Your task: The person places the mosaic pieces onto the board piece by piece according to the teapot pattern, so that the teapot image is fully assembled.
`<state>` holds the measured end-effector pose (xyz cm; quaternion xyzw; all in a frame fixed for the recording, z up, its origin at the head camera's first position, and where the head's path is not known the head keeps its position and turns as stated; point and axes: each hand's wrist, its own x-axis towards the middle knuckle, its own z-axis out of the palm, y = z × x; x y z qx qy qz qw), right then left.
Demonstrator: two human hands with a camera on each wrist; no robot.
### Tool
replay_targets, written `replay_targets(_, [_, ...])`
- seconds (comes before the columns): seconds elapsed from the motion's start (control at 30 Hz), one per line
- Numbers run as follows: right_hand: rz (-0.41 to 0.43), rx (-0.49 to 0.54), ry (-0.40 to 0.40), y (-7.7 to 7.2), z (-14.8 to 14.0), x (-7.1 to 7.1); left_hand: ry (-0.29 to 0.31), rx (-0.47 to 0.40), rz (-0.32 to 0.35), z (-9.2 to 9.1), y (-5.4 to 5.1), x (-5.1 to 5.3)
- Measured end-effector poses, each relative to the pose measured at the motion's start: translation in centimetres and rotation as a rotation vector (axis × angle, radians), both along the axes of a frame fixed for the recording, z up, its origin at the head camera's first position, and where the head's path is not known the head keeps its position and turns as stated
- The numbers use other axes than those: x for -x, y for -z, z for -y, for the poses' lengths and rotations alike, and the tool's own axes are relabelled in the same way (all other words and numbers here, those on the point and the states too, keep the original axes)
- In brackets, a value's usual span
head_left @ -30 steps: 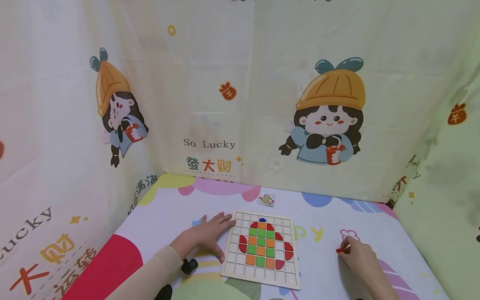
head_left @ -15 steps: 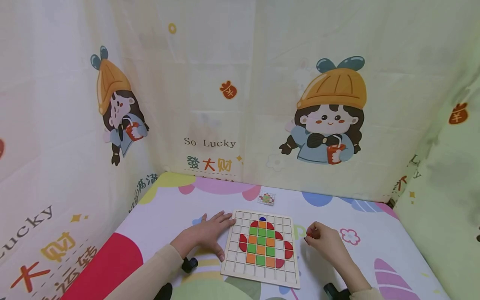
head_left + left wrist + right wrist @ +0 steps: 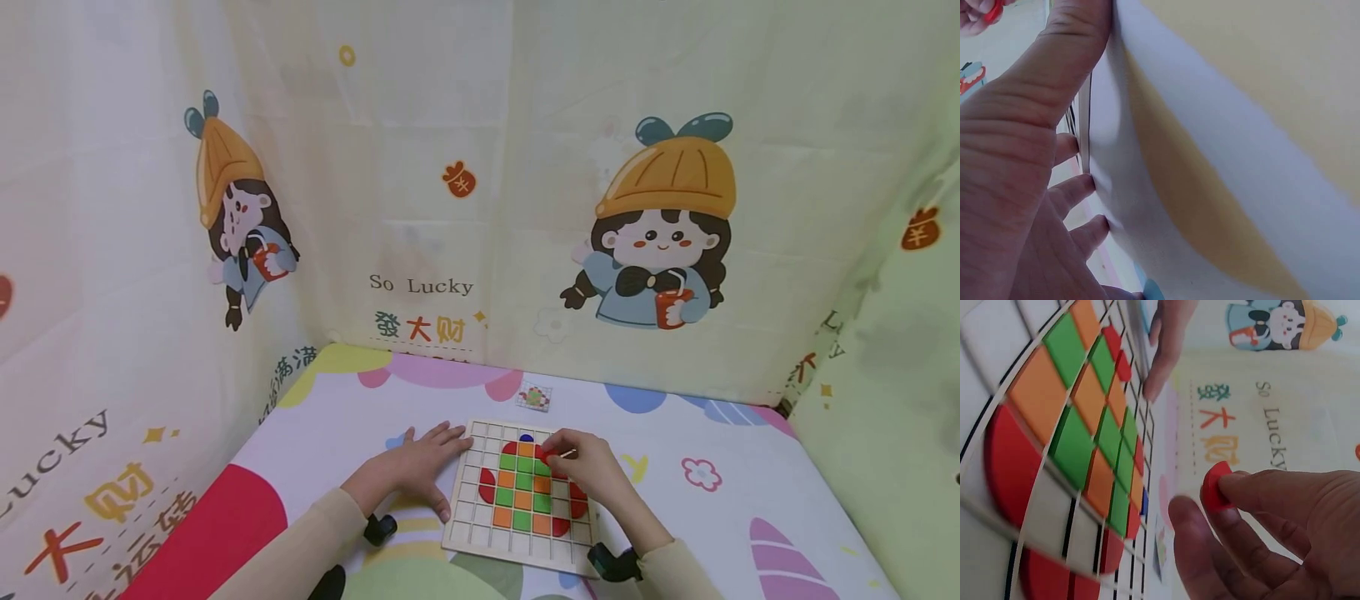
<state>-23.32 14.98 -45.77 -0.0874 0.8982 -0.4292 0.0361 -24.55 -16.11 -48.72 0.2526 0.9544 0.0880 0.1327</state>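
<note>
A square wooden grid board (image 3: 472,533) lies on the table, its middle cells filled with green and orange square tiles, red rounded tiles and one blue piece (image 3: 527,438) at the top. My left hand (image 3: 412,471) lies spread along the board's left edge, fingers straight, thumb and fingertips touching its side. Above the board's upper right part, my right hand (image 3: 588,467) pinches a red rounded tile (image 3: 1215,486) between thumb and finger. In the right wrist view this tile is held clear of the board. The hand covers some cells at the board's right side.
Behind the board lies a small pattern card (image 3: 535,397) showing a coloured tile design. The table (image 3: 675,433) has a printed cloth. Patterned curtains (image 3: 525,208) stand behind it and on both sides.
My right hand has come left from the table's right side, carrying the red tile over the board. The left hand has stayed in place at the board's edge.
</note>
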Motion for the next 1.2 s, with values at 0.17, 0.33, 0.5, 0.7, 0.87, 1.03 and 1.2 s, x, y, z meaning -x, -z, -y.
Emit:
replay_targets(0.17, [0.008,0.054,-0.031,-0.1,1.7,0.3,0.001,-0.002,0.0,0.0,-0.1,-0.1])
replay_targets(0.33, [0.033,0.093,-0.078,0.1,3.1,0.4,-0.004,0.006,0.009,-0.1,-0.2,-0.1])
replay_targets(0.5, [0.01,0.09,-0.141,0.6,4.3,0.4,-0.01,0.005,0.023,-0.1,-0.3,0.0])
replay_targets(0.7, [0.024,0.099,-0.192,0.9,5.7,0.9,0.001,0.011,0.014,-0.1,-0.3,-0.1])
replay_targets(0.87, [0.063,0.128,-0.225,1.0,6.9,1.3,0.014,0.015,-0.001,0.0,-0.3,0.0])
replay_targets(1.03, [0.099,0.115,-0.23,1.3,7.6,1.4,0.021,0.016,-0.004,0.1,-0.3,0.0])
replay_targets(1.2, [0.102,0.09,-0.233,1.5,8.1,1.6,0.014,0.014,0.009,-0.1,-0.5,-0.1])
